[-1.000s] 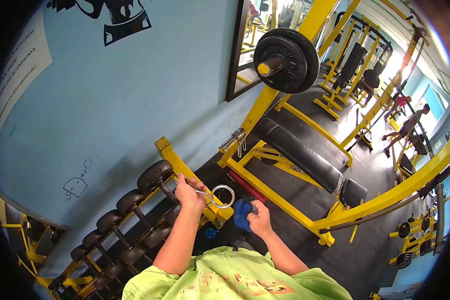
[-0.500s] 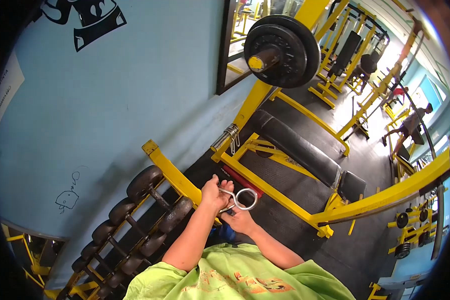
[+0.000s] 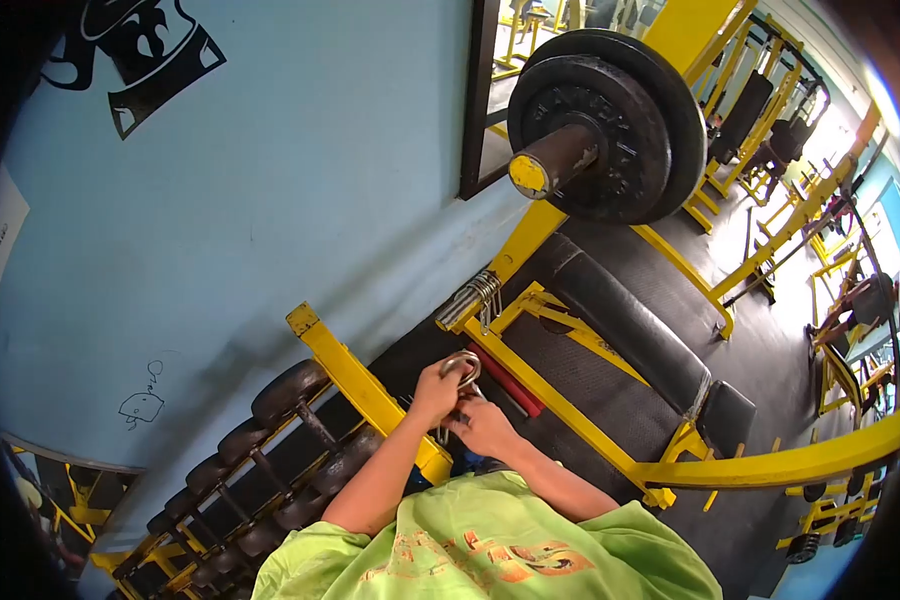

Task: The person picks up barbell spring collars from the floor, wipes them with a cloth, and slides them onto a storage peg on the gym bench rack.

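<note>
In front of my body, both hands are on a silver spring collar point(image 3: 470, 361). My left hand point(image 3: 436, 394) is closed around one side of the collar, just below its coil. My right hand point(image 3: 486, 428) is closed at the collar's lower part, where the fingers hide much of the handles. Above and to the right, a barbell end point(image 3: 560, 163) with a yellow tip sticks out past its black weight plates point(image 3: 635, 150). More spring collars point(image 3: 487, 291) hang on a metal peg just beyond my hands.
A rack of black dumbbells point(image 3: 295, 388) stands at the left, with a yellow post point(image 3: 345, 370) beside it. The black padded bench point(image 3: 635, 325) lies ahead on a yellow frame point(image 3: 560, 415). A blue wall point(image 3: 300, 180) rises at the left. Another person point(image 3: 860, 300) is far right.
The spring collar has turned in my hands, its ring now pointing up and away rather than to the right. My view has moved closer to the barbell end.
</note>
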`<control>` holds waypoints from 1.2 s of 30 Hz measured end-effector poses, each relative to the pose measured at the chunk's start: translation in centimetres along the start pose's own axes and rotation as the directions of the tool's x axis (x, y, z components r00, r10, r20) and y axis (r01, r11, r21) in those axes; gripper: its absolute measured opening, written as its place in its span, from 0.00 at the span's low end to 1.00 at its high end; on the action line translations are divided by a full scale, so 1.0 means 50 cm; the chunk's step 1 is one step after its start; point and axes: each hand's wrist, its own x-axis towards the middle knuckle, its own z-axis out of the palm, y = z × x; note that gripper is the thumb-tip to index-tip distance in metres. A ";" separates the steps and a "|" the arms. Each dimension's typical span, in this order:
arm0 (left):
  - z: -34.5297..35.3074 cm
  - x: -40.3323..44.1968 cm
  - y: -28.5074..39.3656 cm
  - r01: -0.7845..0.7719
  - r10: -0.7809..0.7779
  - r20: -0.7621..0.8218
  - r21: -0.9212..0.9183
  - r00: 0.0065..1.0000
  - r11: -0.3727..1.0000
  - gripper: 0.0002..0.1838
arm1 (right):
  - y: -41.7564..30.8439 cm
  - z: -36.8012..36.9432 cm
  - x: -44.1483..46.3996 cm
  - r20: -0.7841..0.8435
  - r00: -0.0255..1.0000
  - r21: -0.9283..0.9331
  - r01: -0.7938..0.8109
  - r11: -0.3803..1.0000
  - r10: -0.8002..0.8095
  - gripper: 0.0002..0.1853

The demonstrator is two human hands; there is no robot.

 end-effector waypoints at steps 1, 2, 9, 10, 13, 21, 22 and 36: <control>-0.013 0.014 0.003 0.099 -0.098 0.018 -0.094 0.995 0.991 0.12 | -0.005 -0.018 0.010 0.129 0.990 0.046 -0.062 0.997 0.056 0.11; -0.024 0.027 0.003 0.108 -0.108 0.005 -0.101 0.994 0.989 0.12 | -0.012 -0.036 0.017 0.264 0.959 0.084 -0.133 0.988 0.106 0.13; -0.070 0.098 -0.008 0.133 -0.137 -0.092 -0.052 0.986 0.990 0.20 | 0.079 -0.119 0.065 0.505 0.807 -0.062 -0.321 0.945 0.307 0.26; -0.074 0.108 -0.009 0.136 -0.144 -0.115 -0.077 0.983 0.988 0.20 | 0.094 -0.116 0.071 0.392 0.848 -0.110 -0.341 0.934 0.356 0.32; -0.080 0.131 -0.005 0.163 -0.154 -0.093 0.097 0.984 0.982 0.20 | 0.114 -0.086 0.125 0.572 0.758 -0.142 -0.285 0.948 0.314 0.41; -0.115 0.221 -0.077 0.140 -0.098 -0.172 0.254 0.980 0.957 0.15 | 0.197 0.081 0.182 0.676 0.651 -0.006 -0.462 0.887 0.344 0.17; -0.123 0.224 -0.095 0.143 -0.098 -0.189 0.241 0.977 0.960 0.15 | 0.209 0.088 0.189 0.655 0.667 0.014 -0.479 0.878 0.354 0.15; -0.102 0.243 -0.173 0.149 -0.012 -0.281 0.469 0.960 0.871 0.40 | 0.458 0.187 0.260 0.582 0.616 -0.299 -0.444 0.844 0.530 0.29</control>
